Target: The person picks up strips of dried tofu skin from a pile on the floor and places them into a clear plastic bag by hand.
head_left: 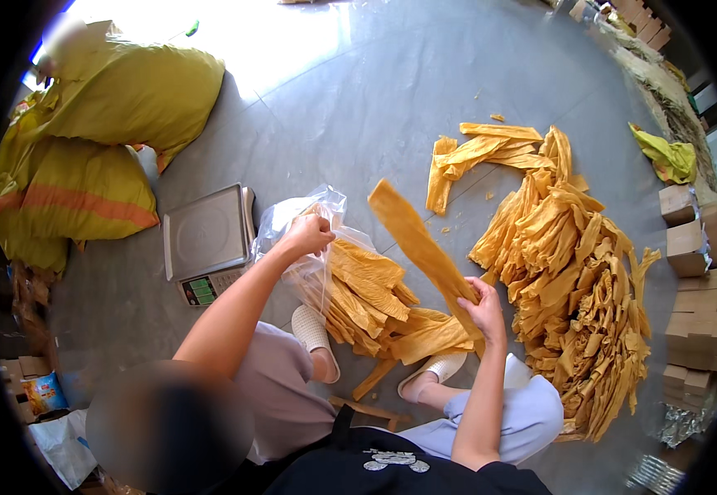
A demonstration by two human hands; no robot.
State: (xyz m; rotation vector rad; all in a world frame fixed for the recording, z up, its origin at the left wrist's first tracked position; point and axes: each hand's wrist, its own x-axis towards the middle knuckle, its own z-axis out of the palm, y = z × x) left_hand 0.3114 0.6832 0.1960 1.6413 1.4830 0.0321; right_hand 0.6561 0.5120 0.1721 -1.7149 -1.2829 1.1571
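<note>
A bundle of strips point(368, 285) lies on the floor point(391, 99) before the person, partly inside a plastic bag point(276, 223), with the left hand point(309, 237) at the bag. Left of the bag sits a scale point(203, 233); farther left and beyond it lie sacks point(136, 91). The right hand point(482, 307) holds a single strip point(416, 235), its far end between the bundle and a large pile of strips point(552, 264) on the right. Boxes point(699, 330) stand right of that pile, along the edge.

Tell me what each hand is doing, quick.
Left hand: closed, gripping the clear plastic bag near its opening.
Right hand: closed, holding one long yellow strip near its lower end.
</note>
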